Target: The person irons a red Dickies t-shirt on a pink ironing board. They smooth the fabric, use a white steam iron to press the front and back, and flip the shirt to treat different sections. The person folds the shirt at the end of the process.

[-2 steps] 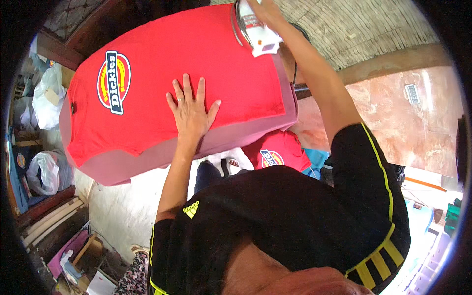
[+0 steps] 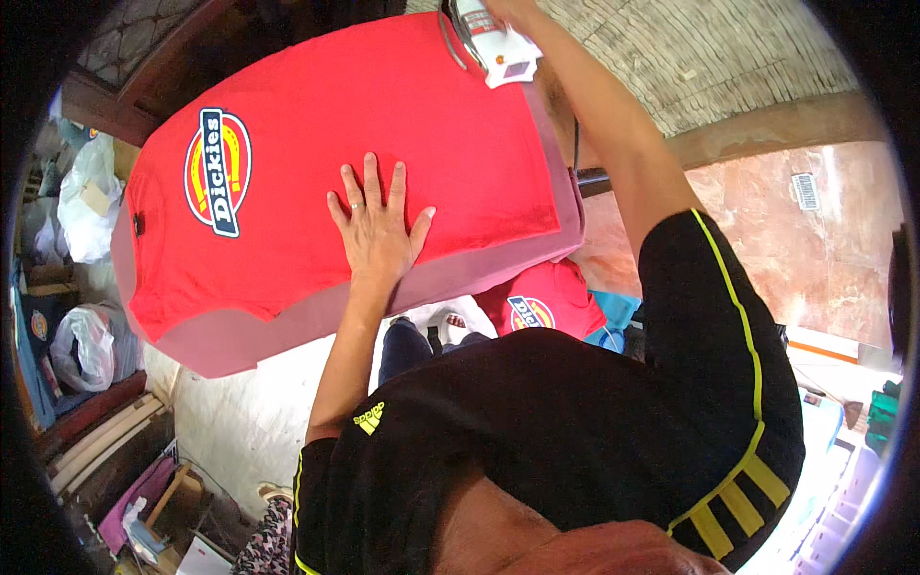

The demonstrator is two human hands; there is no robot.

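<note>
A red T-shirt (image 2: 316, 105) with a printed emblem on its left part lies spread over an ironing board (image 2: 216, 347) with a mauve cover. My left hand (image 2: 380, 235) rests flat on the cloth near the close edge, fingers spread, a ring on one finger. At the far right edge of the shirt, my right hand (image 2: 515, 13) is closed round the handle of a white clothes iron (image 2: 496, 50). The picture's upper edge cuts off part of that hand and the iron. The iron's sole is down on the far side of the fabric.
Another red garment (image 2: 546, 295) hangs or lies below the board's right end, beside something blue (image 2: 616, 309). Plastic bags (image 2: 91, 201) fill shelves at the left. A woven mat wall (image 2: 728, 57) stands behind my right arm. A person's patterned trouser leg (image 2: 268, 537) shows at lower left.
The iron and my right hand have shifted slightly farther away and to the left. My left hand stays on the shirt; the whole view has tilted a little.
</note>
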